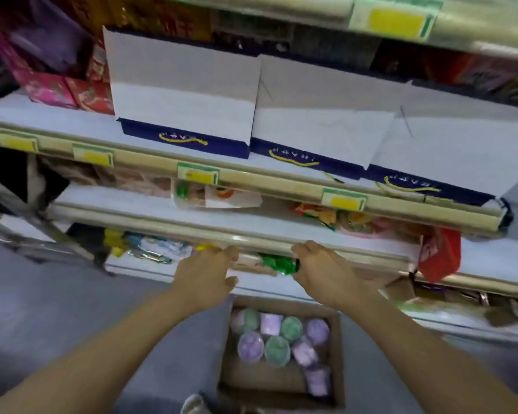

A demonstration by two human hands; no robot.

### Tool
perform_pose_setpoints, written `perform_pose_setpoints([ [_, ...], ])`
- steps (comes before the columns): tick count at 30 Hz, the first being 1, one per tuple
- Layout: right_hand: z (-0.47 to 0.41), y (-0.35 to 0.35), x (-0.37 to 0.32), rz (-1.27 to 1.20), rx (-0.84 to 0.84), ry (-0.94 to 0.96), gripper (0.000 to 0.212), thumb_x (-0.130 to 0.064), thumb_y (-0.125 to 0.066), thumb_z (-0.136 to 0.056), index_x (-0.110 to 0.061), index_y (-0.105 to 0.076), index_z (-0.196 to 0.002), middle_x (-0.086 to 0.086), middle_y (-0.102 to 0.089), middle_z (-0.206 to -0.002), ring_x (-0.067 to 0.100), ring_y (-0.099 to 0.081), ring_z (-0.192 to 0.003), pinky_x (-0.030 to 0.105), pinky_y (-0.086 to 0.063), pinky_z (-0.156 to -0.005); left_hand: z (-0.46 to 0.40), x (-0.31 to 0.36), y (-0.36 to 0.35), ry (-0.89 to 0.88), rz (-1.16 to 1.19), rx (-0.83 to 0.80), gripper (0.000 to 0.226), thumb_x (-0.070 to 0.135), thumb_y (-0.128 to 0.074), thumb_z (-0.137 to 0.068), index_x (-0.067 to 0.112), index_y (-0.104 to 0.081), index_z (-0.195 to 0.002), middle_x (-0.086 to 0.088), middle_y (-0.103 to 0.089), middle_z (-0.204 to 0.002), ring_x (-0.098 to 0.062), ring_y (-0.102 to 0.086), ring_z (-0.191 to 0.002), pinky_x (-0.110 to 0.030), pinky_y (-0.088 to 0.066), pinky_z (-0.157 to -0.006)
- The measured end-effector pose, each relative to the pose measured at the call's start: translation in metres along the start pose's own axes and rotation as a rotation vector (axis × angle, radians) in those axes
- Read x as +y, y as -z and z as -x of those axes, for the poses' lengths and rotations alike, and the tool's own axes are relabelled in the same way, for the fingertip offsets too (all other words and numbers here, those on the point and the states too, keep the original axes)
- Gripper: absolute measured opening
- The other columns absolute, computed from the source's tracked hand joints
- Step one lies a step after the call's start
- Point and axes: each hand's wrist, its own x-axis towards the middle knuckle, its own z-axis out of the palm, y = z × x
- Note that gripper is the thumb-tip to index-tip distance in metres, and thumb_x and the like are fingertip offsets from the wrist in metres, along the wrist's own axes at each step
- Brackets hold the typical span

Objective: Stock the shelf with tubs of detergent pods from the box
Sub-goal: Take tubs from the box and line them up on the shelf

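Box point(338, 348) of tubs point(277, 351) below; both hands' grip under the shelf point(168, 265) unclear

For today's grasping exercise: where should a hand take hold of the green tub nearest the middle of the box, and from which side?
Come from above and grip the green tub round its lid rim. It stands upright in the box, with neighbouring tubs crowding its sides.

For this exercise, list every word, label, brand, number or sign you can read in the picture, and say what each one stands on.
None can be read.
Yellow script on the navy band of the white boxes: blurred, unreadable.
Yellow price tags on the shelf rails: blank or washed out.
Snack packets under the shelf: print too blurred.
Tubs in the cardboard box: no legible label.
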Motion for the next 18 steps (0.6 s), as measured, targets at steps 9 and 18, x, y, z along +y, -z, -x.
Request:
perform_pose_setpoints([
  [9,0.042,-0.104,0.037,-0.107,-0.208,-0.195,0.042,-0.024,-0.055,-0.087,-0.012,-0.043,-0.125,0.01,-0.049,-0.123,0.03,-0.052,-0.116,0.036,-0.044,-0.089,0.012,-0.004,-0.099,0.025,0.036,-0.233,0.038,0.034,-0.055,-0.089,0.02,-0.047,-0.124,-0.003,-0.059,-0.126,-0.025,-0.056,-0.116,-0.034,-0.047,-0.091],
  [18,0.068,-0.222,0.058,-0.263,-0.306,-0.366,0.039,-0.025,-0.049,-0.088,-0.018,-0.047,-0.127,0.009,-0.049,-0.13,0.032,-0.053,-0.113,0.036,-0.046,-0.088,0.014,-0.006,-0.214,0.057,0.103,-0.413,0.04,0.037,-0.054,-0.09,0.026,-0.045,-0.127,0.0,-0.059,-0.127,-0.023,-0.056,-0.116,-0.034,-0.048,-0.09],
])
